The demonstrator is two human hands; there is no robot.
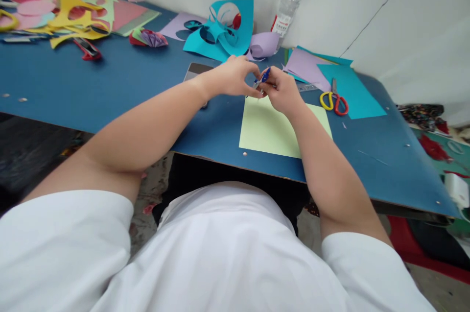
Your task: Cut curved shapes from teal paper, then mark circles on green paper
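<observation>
A small drawing compass [265, 76] with a blue top and grey legs is between my hands, above the far edge of a pale green paper sheet [273, 128]. My left hand [238, 76] reaches in from the left, its thumb and forefinger pinched at the compass's lower legs. From the right, my right hand [282, 89] grips the compass with curled fingers, which cover part of it. Partly hidden behind my left wrist lies a phone [198, 71]. A clear ruler [307, 87] shows just right of my right hand.
Scissors [335, 99] with yellow and red handles lie beside blue paper [354, 89]. Behind my hands are cut blue scraps [220, 33] and a plastic bottle [290, 1] against the wall. Coloured scraps [77, 13], a red-and-black tool [88, 50] and a folded paper piece [149, 38] lie left.
</observation>
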